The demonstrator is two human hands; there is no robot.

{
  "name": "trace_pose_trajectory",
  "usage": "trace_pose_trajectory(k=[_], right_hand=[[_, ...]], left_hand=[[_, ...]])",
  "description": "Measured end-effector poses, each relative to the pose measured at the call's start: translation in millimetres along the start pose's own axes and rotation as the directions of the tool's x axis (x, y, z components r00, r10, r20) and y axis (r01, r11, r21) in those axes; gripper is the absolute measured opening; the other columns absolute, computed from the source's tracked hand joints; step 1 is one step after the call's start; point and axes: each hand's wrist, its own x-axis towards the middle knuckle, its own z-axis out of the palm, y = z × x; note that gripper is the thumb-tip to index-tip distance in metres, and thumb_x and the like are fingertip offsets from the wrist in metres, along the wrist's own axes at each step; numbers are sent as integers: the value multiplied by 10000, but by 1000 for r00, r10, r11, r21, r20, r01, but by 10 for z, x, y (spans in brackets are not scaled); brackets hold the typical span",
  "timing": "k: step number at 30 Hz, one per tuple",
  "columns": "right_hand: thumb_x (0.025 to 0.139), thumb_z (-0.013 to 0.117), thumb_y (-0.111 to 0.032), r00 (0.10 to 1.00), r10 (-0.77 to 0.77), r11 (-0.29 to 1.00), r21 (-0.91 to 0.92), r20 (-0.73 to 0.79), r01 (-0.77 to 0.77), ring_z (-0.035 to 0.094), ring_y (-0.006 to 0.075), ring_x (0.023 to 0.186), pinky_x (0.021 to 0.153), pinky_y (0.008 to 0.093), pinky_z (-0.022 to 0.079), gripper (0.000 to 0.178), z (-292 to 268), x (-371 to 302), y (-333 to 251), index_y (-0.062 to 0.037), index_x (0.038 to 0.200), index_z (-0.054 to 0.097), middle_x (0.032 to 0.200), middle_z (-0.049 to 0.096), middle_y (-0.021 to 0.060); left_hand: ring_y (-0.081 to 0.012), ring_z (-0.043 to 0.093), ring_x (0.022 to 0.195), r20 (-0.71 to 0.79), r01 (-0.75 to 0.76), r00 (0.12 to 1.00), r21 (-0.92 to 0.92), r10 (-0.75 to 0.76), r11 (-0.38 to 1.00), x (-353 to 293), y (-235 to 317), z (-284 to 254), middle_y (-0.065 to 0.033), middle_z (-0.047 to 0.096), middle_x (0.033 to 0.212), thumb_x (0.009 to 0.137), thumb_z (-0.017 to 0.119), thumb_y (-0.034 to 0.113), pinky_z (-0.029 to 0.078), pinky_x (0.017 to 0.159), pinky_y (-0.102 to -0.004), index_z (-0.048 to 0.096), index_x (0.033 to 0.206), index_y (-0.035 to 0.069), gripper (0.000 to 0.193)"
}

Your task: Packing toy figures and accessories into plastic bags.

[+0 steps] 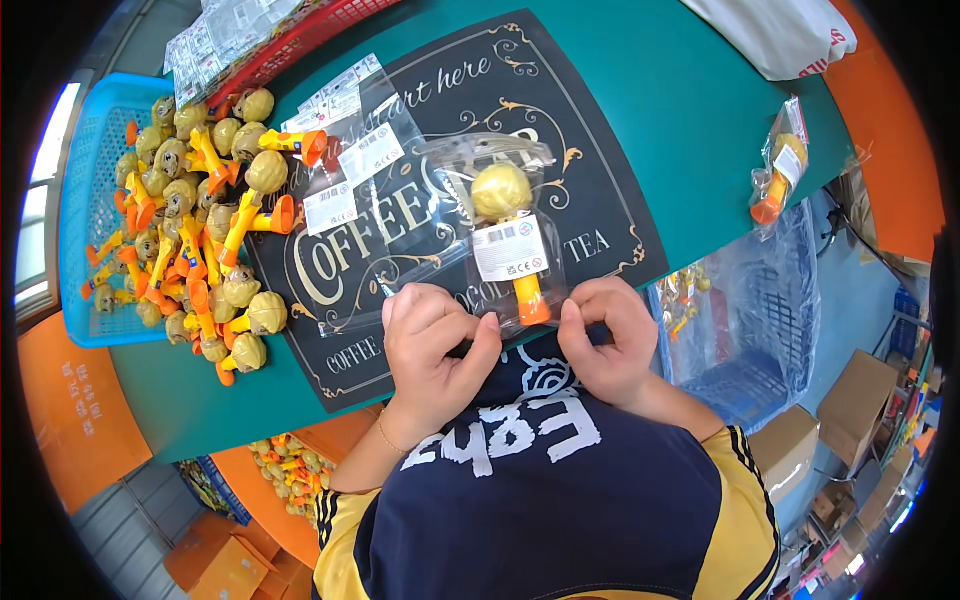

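On the black printed mat (610, 200) lies a clear plastic bag (555, 255) with a toy inside, a golden round head (502, 190) on an orange handle (532, 302). A white label (511, 248) covers the toy's middle. My left hand (432, 335) has its fingers curled, with thumb and forefinger pinching the bag's near left corner. At the near right corner, my right hand (612, 338) pinches the bag too, its other fingers folded in. Flat empty clear bags (365, 150) with white labels lie left of the filled one, partly overlapping the mat.
A blue basket (90, 210) at the left overflows with loose toys (190, 220), some spilling onto the green table (690, 110). Behind it a red basket (310, 45) holds labelled bags. One bagged toy (778, 175) lies at the table's right edge, above a lined blue crate (735, 340).
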Motion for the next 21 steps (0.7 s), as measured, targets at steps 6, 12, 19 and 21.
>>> trace_pose_trajectory(k=[6,12,19,21], right_hand=[[788,695,50,997,21,995,-102,70,-13,517,140,578,498,260,402,181,-11,40,-33,-19,705,550,757,603,86],[808,714,8,956,240,966,-137,167,-219,526,80,619,518,221,428,185,2,120,-146,-6,706,560,869,639,84],[847,692,-6,856,379,921,-56,352,-385,541,51,601,519,191,432,141,-50,173,-8,-16,841,551,1052,637,103],[858,677,2,836,445,889,-50,320,-455,548,47,591,516,182,430,174,-46,223,-72,-24,949,531,1063,635,95]], left_hand=[[-205,526,741,-3,-17,1000,77,17,997,-16,-51,24,13,509,655,663,762,64,320,735,-351,570,607,108,204],[-209,520,771,33,-8,999,93,5,996,-17,-82,22,6,505,661,644,764,72,314,763,-355,563,600,100,208],[-222,513,781,45,4,999,88,-8,996,-21,-121,-17,-4,506,671,636,763,66,313,769,-360,547,602,92,220],[-222,513,780,45,4,999,75,-7,997,-27,-129,-20,-3,507,671,639,762,65,313,770,-360,545,599,95,222]])
